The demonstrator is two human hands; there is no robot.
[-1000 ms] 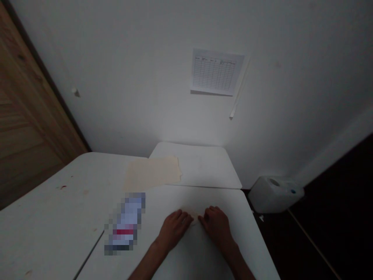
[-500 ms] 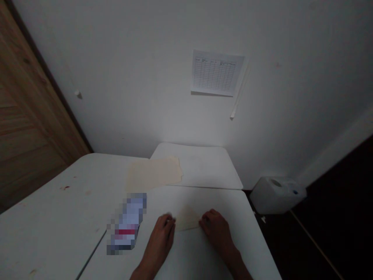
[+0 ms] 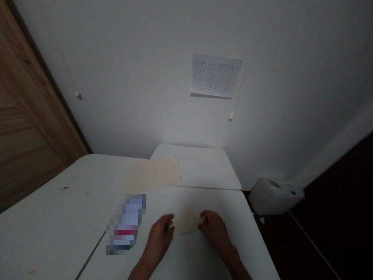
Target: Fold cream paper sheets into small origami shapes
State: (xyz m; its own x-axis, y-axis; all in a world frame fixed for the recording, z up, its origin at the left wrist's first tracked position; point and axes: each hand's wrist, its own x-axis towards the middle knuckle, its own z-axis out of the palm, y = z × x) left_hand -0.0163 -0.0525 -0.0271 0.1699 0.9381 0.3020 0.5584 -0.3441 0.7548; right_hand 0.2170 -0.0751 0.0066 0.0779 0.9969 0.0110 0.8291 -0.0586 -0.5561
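One small beige sheet (image 3: 186, 223) is laid on the white tabletop (image 3: 201, 256), between the left hand (image 3: 159, 235) and the right hand (image 3: 215, 229). The left hand is held beside the sheet's left edge, the right hand beside its right edge; in both, the fingers are loosely bent and a gap is left between thumb and forefinger. Whether either edge is touched cannot be told. Thin, probably very light material is suggested by the sheet's faint look, so easy creasing or tearing is to be expected, and little stiffness can be counted on. It is likely best taken by two opposite edges, with a light pinch. Farther off, a larger beige sheet (image 3: 153, 175) is spread; to the left, a pixelated item (image 3: 128, 221) is placed.
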